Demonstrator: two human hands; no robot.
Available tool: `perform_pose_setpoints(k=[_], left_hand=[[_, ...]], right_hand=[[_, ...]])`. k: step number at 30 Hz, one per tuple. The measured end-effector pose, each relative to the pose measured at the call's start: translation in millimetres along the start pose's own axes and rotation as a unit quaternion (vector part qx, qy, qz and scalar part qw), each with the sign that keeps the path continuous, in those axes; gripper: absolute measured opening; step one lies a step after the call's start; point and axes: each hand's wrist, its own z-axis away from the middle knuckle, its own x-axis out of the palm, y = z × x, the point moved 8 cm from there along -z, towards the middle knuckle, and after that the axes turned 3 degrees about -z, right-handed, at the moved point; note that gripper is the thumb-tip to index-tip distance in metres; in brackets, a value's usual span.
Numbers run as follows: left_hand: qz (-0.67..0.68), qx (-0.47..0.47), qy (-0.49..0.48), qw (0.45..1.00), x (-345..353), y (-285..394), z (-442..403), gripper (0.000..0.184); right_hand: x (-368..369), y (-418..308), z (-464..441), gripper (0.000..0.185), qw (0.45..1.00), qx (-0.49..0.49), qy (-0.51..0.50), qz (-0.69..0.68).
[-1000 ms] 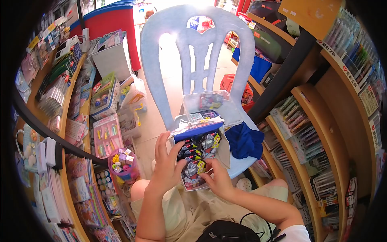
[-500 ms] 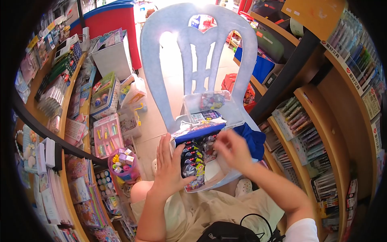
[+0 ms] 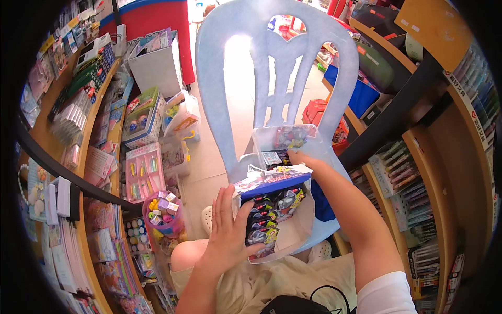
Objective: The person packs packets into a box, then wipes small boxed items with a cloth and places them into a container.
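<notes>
A clear-sided box point(image 3: 298, 222) with a blue-and-white printed flap point(image 3: 274, 179) stands on the chair in front of me. Inside it, dark foil packets point(image 3: 261, 225) are stacked in rows, mainly along the left side. My left hand point(image 3: 225, 233) grips the box's left side, its thumb over the packets and its fingers along the outside. Beyond the flap, my right hand point(image 3: 303, 159) is at a clear plastic tub point(image 3: 319, 141), its fingertips closed at a small dark packet point(image 3: 282, 157). The flap and the hand partly hide that packet. More packets point(image 3: 293, 136) lie at the tub's back.
The light-blue plastic chair point(image 3: 219, 104) carries both containers and a dark blue cloth point(image 3: 321, 201). Shelves of stationery point(image 3: 99, 162) stand close on the left, with a pink basket point(image 3: 162, 212) beside them. Pen racks point(image 3: 392, 167) stand on the right.
My right hand has moved from inside the box forward to the tub behind the flap. My left hand stays on the box. The view has shifted slightly.
</notes>
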Motion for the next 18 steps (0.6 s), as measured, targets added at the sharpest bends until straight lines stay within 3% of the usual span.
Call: perform_pose_setpoints(k=[3,4,7,8,11,14,18], left_hand=[[0.003,0.001,0.000,1.000,1,-1,0,0.100],[0.004,0.003,0.003,1.000,1,-1,0,0.100],[0.006,0.003,-0.002,1.000,0,0,0,0.100],[0.008,0.003,-0.001,1.000,0,0,1,0.100],[0.015,0.006,0.003,1.000,0,1,1,0.101],[0.019,0.007,0.004,1.000,-1,0,2,0.099],[0.025,0.012,0.006,1.000,-3,2,2,0.097]], right_hand=[[-11,-10,12,0.074,0.999,-0.019,0.009,0.039],[-12,-9,4,0.064,0.992,-0.105,0.049,0.051],[-21,-11,9,0.051,0.992,-0.116,0.029,-0.041],[-30,-14,17,0.040,0.988,-0.121,0.089,-0.031],[-53,-24,41,0.037,0.993,0.004,0.099,-0.070],[-81,-33,63,0.032,0.980,-0.055,0.118,-0.148],[-111,-30,111,0.028,0.923,-0.061,0.096,-0.367]])
